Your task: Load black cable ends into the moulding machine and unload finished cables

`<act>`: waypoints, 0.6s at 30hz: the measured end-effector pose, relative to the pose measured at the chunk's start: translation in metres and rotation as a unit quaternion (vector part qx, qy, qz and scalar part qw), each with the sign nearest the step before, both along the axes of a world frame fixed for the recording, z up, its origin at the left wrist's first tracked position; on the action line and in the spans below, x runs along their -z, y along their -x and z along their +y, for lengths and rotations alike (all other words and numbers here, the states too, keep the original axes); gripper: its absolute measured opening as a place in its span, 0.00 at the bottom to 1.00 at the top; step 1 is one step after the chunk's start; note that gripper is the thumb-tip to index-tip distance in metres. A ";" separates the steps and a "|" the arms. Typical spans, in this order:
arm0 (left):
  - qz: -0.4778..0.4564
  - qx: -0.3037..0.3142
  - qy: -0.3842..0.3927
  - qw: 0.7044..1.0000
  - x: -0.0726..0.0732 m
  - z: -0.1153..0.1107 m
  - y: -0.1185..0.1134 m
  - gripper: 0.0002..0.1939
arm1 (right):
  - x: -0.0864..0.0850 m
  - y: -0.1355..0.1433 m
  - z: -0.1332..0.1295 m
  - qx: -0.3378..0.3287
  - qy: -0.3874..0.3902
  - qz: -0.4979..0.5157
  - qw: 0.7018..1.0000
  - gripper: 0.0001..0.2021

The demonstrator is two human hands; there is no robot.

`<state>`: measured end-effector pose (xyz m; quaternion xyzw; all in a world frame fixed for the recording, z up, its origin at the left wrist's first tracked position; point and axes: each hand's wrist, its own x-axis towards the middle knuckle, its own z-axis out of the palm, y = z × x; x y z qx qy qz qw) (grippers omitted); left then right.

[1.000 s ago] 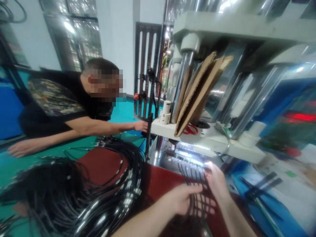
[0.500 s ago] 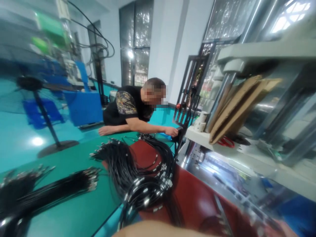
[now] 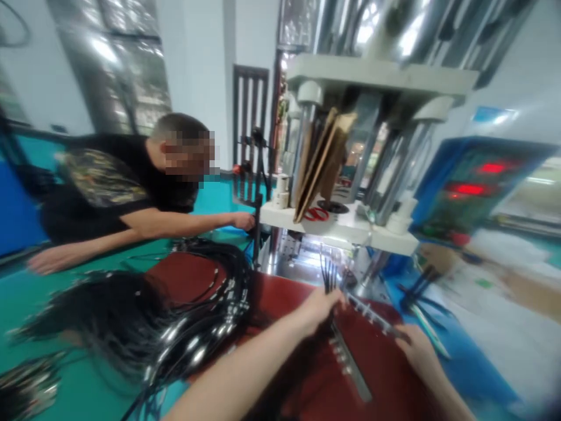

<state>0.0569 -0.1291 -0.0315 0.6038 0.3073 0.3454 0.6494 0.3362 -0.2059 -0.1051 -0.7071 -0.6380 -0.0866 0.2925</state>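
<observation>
My left hand (image 3: 323, 305) is closed around several thin black cables (image 3: 328, 273), whose ends stick up above the fingers toward the press. The near end of a narrow toothed metal strip (image 3: 372, 316) is pinched in my right hand (image 3: 416, 346); its far end reaches close to my left hand, and I cannot tell whether they touch. A second toothed metal strip (image 3: 354, 367) lies on the red table surface (image 3: 302, 383), between my forearms. Coiled black cables with shiny metal ends (image 3: 197, 327) are heaped to the left of my left arm. Motion blur softens the fingers.
Ahead stands a white press (image 3: 342, 225) with folded cardboard (image 3: 318, 166) leaning on its platform. A co-worker (image 3: 175, 169) leans over the green table (image 3: 83, 383) at left. To the right are a control panel (image 3: 464, 187) with red displays and tools (image 3: 432, 333) on blue sheeting.
My view has turned right, bringing the press to the middle. Both hands are now plainly in view, with cables in the left and a metal strip in the right.
</observation>
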 end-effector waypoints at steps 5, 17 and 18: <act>0.200 0.015 -0.171 0.965 0.027 0.048 -0.027 0.14 | -0.002 0.035 0.015 -0.007 0.015 -0.012 1.000 0.12; 0.263 0.127 -0.225 0.930 0.045 0.070 -0.035 0.12 | -0.073 0.062 0.012 -0.005 -0.078 0.008 0.997 0.12; 0.266 0.128 -0.223 0.929 0.044 0.071 -0.035 0.12 | -0.085 0.057 -0.003 0.010 -0.087 -0.031 0.996 0.12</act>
